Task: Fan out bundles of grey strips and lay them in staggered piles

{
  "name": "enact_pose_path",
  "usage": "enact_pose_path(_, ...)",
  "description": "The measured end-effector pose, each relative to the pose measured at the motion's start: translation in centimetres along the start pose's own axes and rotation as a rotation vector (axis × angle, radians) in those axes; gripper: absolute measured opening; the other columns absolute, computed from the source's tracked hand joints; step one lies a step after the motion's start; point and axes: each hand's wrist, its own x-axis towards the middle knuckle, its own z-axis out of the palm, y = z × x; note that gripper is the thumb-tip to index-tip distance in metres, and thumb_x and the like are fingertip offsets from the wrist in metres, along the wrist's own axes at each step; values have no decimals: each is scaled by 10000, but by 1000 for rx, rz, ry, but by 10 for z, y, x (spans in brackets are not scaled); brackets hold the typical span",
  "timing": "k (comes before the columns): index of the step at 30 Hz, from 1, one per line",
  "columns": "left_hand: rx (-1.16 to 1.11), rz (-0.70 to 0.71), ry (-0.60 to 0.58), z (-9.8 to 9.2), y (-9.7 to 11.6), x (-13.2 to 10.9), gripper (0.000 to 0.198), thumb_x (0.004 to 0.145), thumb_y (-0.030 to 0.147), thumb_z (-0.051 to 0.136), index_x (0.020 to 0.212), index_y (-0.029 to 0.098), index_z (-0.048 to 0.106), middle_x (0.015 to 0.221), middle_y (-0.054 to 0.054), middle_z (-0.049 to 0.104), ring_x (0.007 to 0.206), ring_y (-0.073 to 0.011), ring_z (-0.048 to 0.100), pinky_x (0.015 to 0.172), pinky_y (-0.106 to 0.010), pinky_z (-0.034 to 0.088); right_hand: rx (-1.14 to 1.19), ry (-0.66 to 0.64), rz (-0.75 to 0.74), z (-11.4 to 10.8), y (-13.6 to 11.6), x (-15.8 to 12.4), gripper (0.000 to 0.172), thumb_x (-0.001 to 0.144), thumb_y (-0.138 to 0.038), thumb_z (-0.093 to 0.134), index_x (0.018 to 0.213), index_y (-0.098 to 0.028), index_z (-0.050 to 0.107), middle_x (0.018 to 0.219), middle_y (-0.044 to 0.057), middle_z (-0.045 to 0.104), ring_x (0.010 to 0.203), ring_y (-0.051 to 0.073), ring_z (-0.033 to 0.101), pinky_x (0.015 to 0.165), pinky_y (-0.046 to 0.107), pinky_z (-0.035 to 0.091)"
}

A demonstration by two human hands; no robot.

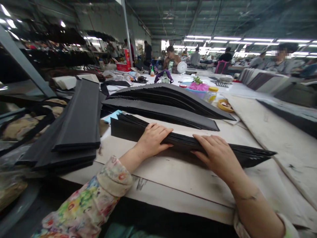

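Left hand (pixel 155 141) and right hand (pixel 216 152): two in all.
Dark bundle (pixel 183 142) between the fingers: one; its layers lie too tight to count.
Dark bundles behind it: two, one farther bundle (pixel 173 91) and one nearer bundle (pixel 158 111).
Left-hand pile of dark strips (pixel 76 115): one; strips overlap beyond counting.
Yellow-lidded jar (pixel 211 95): one.
White fan (pixel 182 67): one.
Green plant (pixel 197 80): one.
Red basket (pixel 123 67): one.
Background people: several, too blurred for a total.

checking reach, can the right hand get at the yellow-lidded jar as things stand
Probably not straight away: the right hand is gripping the black bundle, and dark stacks lie between it and the yellow-lidded jar. Once freed, it might reach over them.
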Motion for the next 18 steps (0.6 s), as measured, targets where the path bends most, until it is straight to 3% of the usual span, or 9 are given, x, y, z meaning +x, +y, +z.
enact_pose_path(2, 18, -30, 14, 1, 2, 0, 449, 788, 434, 544, 1161, 190, 491, 1065, -68, 592, 1005, -232, 498, 946, -391, 271, 25, 82, 150, -5, 15, -16, 455, 830, -461, 451, 1202, -200, 475, 1091, 91, 590, 1023, 242, 519, 977, 441, 292)
enact_pose_path(4, 27, -42, 33, 2, 4, -1, 429, 791, 420, 547, 1152, 194, 496, 1067, -71, 592, 995, -238, 500, 923, -395, 284, 84, 289, 387, -12, 36, -35, 469, 862, -482, 356, 1217, -196, 465, 1180, 100, 541, 1121, 239, 460, 1011, 447, 250)
enact_pose_path(7, 21, -44, 60, 4, 4, -1, 435, 788, 406, 555, 1167, 205, 487, 1081, -72, 592, 1004, -244, 502, 920, -405, 283, 370, 643, 876, -19, 67, -59, 531, 887, -493, 209, 1289, -197, 390, 1338, 98, 405, 1242, 222, 338, 1030, 411, 233)
enact_pose_path(9, 17, -45, 77, 5, 4, -2, 454, 787, 400, 556, 1191, 212, 472, 1100, -76, 587, 1020, -248, 500, 927, -413, 278, 589, 721, 1098, -17, 82, -67, 606, 879, -521, 121, 1344, -175, 296, 1403, 120, 308, 1280, 232, 282, 1027, 414, 243)
enact_pose_path(11, 15, -51, 90, 6, 5, -2, 474, 789, 392, 553, 1217, 213, 453, 1128, -79, 576, 1044, -248, 491, 943, -417, 266, 729, 678, 1161, -10, 86, -68, 667, 866, -532, 51, 1357, -130, 256, 1403, 165, 294, 1275, 251, 296, 999, 431, 294)
enact_pose_path(14, 7, -57, 93, 5, 9, -2, 509, 788, 395, 548, 1244, 204, 427, 1177, -81, 550, 1084, -244, 471, 972, -417, 247, 902, 551, 1095, 4, 74, -59, 656, 862, -553, 82, 1309, -153, 348, 1306, 151, 449, 1201, 235, 418, 952, 411, 376)
enact_pose_path(18, -9, -55, 90, 4, 15, -1, 521, 792, 414, 530, 1252, 195, 422, 1199, -83, 535, 1111, -240, 458, 985, -415, 246, 1031, 517, 1028, 10, 50, -48, 639, 855, -574, 90, 1316, -196, 320, 1354, 106, 398, 1238, 196, 371, 1008, 414, 312)
